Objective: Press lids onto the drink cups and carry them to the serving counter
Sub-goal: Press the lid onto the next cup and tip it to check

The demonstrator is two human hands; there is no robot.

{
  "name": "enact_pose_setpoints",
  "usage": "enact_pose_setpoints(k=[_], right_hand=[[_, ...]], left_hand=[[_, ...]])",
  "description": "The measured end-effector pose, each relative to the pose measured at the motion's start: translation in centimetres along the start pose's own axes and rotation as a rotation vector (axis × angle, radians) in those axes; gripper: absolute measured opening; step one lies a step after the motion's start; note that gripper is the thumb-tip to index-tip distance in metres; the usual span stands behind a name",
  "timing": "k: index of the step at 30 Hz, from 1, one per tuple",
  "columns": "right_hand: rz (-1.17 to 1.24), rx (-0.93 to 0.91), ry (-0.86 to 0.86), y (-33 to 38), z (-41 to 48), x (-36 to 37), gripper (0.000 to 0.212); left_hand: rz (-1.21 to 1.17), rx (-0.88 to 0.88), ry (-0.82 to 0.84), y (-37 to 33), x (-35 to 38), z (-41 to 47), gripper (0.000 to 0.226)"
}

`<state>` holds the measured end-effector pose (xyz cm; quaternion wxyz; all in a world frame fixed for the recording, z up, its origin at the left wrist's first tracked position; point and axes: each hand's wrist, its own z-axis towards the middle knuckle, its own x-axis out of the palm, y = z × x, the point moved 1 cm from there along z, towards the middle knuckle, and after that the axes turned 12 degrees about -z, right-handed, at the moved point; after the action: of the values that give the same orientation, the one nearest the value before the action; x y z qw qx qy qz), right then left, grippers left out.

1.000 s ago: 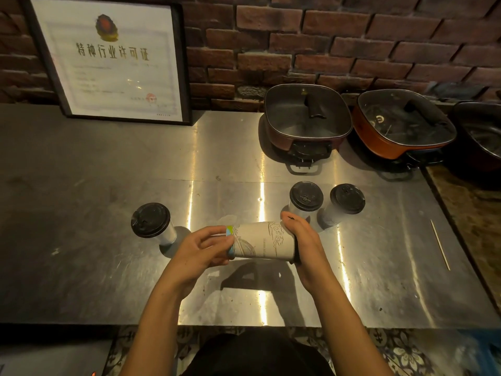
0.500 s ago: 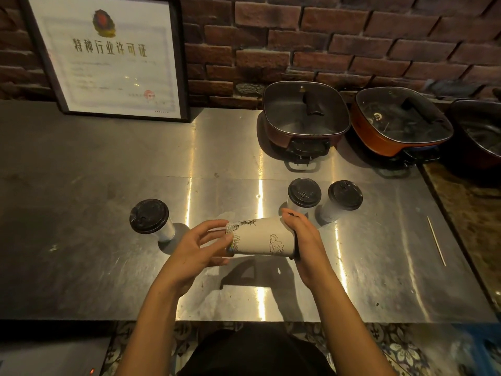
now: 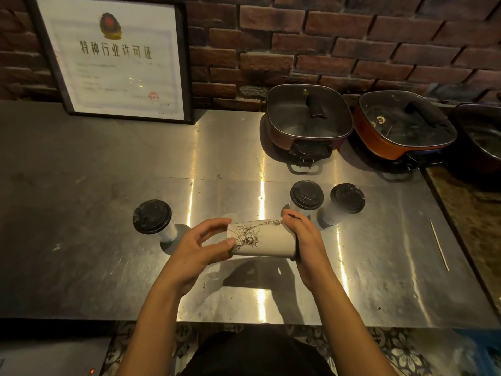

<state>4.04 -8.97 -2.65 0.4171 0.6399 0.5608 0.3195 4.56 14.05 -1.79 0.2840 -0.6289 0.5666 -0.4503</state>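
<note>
Lying on its side just above the stainless-steel tabletop (image 3: 81, 253), a printed paper cup (image 3: 264, 241) is held between both hands near the front edge. The left hand (image 3: 199, 246) curls its fingers and thumb round the narrow base end. The right hand (image 3: 307, 240) wraps over the wide end, where a dark rim shows under the palm. The cup's line drawing faces up.

Three more cups stand upright with black lids on. The left lidded cup (image 3: 152, 217) is just beyond the left hand. The middle lidded cup (image 3: 306, 195) and the right lidded cup (image 3: 347, 198) stand close together behind the right hand.

At the back right, three electric hot pots (image 3: 307, 115) sit in a row against the brick wall (image 3: 352, 36). A framed certificate (image 3: 116, 58) leans on the wall at the back left. A thin wooden skewer (image 3: 439, 245) lies near the right edge.
</note>
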Motion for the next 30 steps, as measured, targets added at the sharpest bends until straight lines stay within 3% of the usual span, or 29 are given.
enact_pose_setpoints(k=[3,8,12,15,19,24,30], right_hand=[[0.025,0.013,-0.006,0.2,0.1,0.1,0.047],[0.053,-0.004,-0.002,0.0,0.0,0.4,0.049],[0.115,0.021,0.007,-0.4,0.3,0.2,0.038],[0.15,0.028,0.023,-0.7,0.5,0.2,0.029],[0.241,0.066,0.048,-0.9,0.5,0.6,0.044],[0.573,0.201,0.13,-1.9,0.6,1.4,0.047],[0.896,0.308,0.198,-2.2,-0.7,3.2,0.051]], left_hand=[[0.021,0.015,0.003,-0.1,0.0,0.1,0.044],[0.019,0.032,-0.011,-0.4,0.3,0.1,0.049],[0.021,0.056,0.004,-0.5,0.3,0.0,0.043],[0.026,0.055,-0.049,-0.7,0.5,0.1,0.051],[0.043,0.112,-0.031,-1.3,0.9,-0.2,0.048],[0.123,0.256,-0.048,-3.1,3.4,-1.0,0.051],[0.371,0.466,0.12,-4.4,8.7,-2.9,0.072]])
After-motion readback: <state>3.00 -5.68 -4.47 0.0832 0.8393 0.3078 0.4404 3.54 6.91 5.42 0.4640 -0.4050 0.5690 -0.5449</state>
